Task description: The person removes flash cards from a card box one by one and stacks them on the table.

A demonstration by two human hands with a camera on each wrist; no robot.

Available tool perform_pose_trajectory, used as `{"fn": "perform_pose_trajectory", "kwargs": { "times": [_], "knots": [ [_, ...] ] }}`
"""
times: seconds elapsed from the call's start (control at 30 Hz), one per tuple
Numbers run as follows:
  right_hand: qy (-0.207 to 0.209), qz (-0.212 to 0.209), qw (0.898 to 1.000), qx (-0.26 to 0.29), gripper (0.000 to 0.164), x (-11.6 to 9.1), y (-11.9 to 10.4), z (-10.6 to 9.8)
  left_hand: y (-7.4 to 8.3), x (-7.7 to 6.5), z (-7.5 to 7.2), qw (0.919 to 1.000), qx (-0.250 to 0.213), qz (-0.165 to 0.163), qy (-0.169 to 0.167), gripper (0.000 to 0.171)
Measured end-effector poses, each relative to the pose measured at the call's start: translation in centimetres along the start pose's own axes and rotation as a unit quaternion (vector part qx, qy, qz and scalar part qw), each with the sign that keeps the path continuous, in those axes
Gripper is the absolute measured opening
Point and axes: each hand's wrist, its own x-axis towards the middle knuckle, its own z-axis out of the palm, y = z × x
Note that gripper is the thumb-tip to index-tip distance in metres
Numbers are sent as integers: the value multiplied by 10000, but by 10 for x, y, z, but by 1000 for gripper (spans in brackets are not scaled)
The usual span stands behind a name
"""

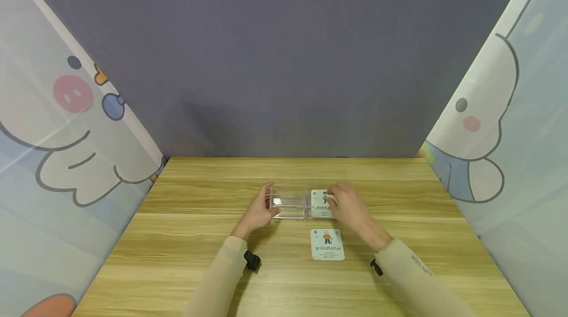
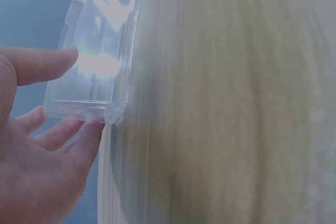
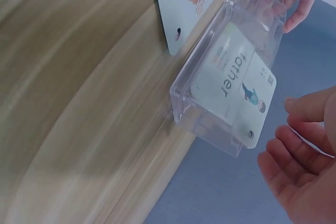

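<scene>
A clear plastic box (image 1: 288, 218) lies lengthwise on the table, split by a divider into two compartments. My left hand (image 1: 256, 214) grips its left end, with the thumb (image 2: 50, 64) over the top side and the fingers at the end wall. Within the right compartment a "father" card (image 3: 223, 80) rests at a slant, its top edge sticking out. My right hand (image 1: 352, 213) is beside that card's upper right corner, its loosely bent fingers (image 3: 294, 153) a little apart from it in the right wrist view. Nearer me lies a "grandfather" card (image 1: 327, 244), face up.
The wooden table (image 1: 204, 277) meets a dark grey wall (image 1: 284, 70) behind the box. Light panels with cartoon animals (image 1: 73, 92) flank the table on both sides. Both forearms wear sleeves and small black wrist devices (image 1: 252, 260).
</scene>
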Motion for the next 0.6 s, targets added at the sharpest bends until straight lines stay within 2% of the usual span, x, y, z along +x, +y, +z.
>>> {"fn": "perform_pose_trajectory", "kwargs": {
  "times": [0.47, 0.6],
  "knots": [
    [144, -322, 9994, -57, 19, 8, 11, 4, 0, 0, -1, 10000, -11, -33, 19, 85],
    [66, -273, 9995, -106, 21, 9, 14, 7, 0, 0, 0, 10000, -39, -64, 28, 86]
  ]
}}
